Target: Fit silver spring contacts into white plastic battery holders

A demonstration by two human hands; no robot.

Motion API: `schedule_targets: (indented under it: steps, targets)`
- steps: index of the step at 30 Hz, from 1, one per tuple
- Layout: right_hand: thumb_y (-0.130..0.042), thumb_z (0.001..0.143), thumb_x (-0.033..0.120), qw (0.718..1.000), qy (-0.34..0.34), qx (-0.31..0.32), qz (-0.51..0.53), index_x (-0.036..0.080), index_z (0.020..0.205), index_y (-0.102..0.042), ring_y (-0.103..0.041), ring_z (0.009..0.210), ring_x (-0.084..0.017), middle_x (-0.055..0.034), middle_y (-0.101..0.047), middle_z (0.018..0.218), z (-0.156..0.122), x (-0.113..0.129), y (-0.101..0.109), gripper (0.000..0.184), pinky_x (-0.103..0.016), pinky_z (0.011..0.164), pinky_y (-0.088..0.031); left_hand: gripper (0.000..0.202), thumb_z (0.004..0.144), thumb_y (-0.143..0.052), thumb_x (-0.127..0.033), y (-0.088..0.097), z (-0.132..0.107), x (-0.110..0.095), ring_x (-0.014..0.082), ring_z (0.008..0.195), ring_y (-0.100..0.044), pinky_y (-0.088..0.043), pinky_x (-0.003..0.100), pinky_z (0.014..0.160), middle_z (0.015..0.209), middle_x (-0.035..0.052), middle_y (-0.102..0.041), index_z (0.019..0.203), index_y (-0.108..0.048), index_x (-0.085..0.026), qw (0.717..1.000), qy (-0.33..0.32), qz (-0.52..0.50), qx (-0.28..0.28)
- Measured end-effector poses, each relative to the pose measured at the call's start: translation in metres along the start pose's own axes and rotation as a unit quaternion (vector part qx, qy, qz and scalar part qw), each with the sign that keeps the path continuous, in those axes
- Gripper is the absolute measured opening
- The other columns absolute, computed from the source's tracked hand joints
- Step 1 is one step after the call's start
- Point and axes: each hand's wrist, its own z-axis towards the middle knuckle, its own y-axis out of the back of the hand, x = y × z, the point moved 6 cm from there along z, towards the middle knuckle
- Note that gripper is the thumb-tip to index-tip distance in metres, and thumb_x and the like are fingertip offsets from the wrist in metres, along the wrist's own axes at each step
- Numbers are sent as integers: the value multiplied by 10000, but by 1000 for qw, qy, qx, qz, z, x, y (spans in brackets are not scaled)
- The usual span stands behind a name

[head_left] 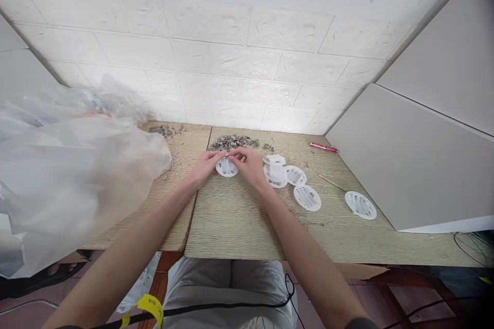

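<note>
My left hand (206,167) is closed on the left side of a round white plastic disc (226,167) with moulded slots, its thumb near the upper rim. From the other side my right hand (250,164) grips the same disc, thumb and bent fingers meeting at its upper edge. Whether a small metal piece sits between those fingertips is too small to tell. Just behind both hands lies a heap of small metal clips (233,142). Right of my right hand, several similar white discs (307,198) lie on the wooden table (231,231), some overlapping.
A large translucent plastic bag (77,164) bulges over the table's left side, beside more scattered metal pieces (168,131). To the right are a red pen (324,147), a thin wooden stick (331,183) and a separate white disc (360,205). A white brick-pattern wall (239,61) stands behind.
</note>
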Motion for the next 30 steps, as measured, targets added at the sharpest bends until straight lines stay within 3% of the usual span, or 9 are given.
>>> schedule_targets:
  steps: [6, 11, 16, 23, 27, 30]
  targets:
    - [-628, 812, 176, 997, 53, -42, -49, 197, 811, -686, -557, 741, -158, -29, -611, 853, 1, 4, 7, 62, -306, 700, -456, 338, 641, -765, -213, -13, -3, -5, 179, 820, -621, -463, 306, 771, 913, 81, -704, 968, -725, -137, 989, 29, -109, 92]
    - [-627, 865, 229, 984, 149, 5, -102, 222, 955, -728, -562, 908, -202, -58, -595, 921, -4, 16, -2, 136, -336, 772, -464, 397, 642, -672, -98, -13, -5, -2, 162, 768, -613, -450, 274, 687, 941, 74, -702, 1035, -700, -149, 989, 52, -120, 69]
    - [-631, 873, 220, 965, 214, 43, -145, 228, 930, -742, -546, 962, -206, -70, -612, 981, -9, 22, -12, 124, -325, 771, -455, 568, 577, -572, -41, -10, -7, 0, 140, 653, -585, -435, 265, 595, 838, 25, -656, 1127, -588, -184, 984, 92, -150, 40]
    - [-615, 875, 197, 968, 184, 56, -162, 225, 928, -718, -555, 946, -197, -61, -617, 955, -8, 15, -14, 119, -315, 778, -452, 719, 448, -487, 27, -8, -8, 2, 142, 666, -591, -444, 265, 614, 832, 5, -623, 1134, -476, -188, 979, 112, -167, 30]
    - [-589, 864, 160, 974, 170, 42, -142, 211, 897, -697, -545, 945, -207, -60, -611, 933, -6, 16, -9, 124, -332, 800, -448, 643, 476, -518, 40, -8, -7, 2, 149, 709, -602, -450, 278, 659, 831, 9, -632, 1079, -509, -186, 973, 110, -196, 43]
    - [-601, 850, 185, 987, 120, 28, -99, 202, 853, -679, -561, 861, -190, -46, -602, 890, -2, 12, -3, 80, -323, 762, -449, 530, 517, -568, 36, -7, -5, 0, 159, 771, -616, -454, 286, 706, 860, 28, -655, 1003, -561, -176, 969, 105, -220, 31]
